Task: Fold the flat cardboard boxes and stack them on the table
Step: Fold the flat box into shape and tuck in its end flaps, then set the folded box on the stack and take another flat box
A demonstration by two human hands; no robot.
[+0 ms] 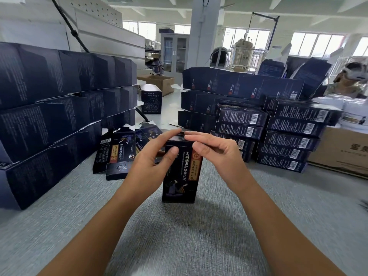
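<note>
Lettering in gold Chinese characters runs down the front of the folded box (180,176), beside a red-brown label strip with a round emblem at its top; a line of small Latin capitals beside them is too fine to read. A seated figure is printed on the lower half. The box stands upright on the grey table (179,236), in the middle, just in front of the person.

The left hand (151,156) grips its top, fingers curved over the lid and thumb flat against the front face. The right hand (217,150) pinches the top edge, forefinger laid straight along the lid, thumb at the upper front, the other fingers curled under.

Behind the left hand lie flat boxes (119,150) with the same print and a barcode. Tall stacks of dark boxes (49,108) covered in fine, unreadable text fill the left. On the right, stacked boxes (288,136) show white barcodes, next to a brown carton (342,148) with partly visible Chinese characters
</note>
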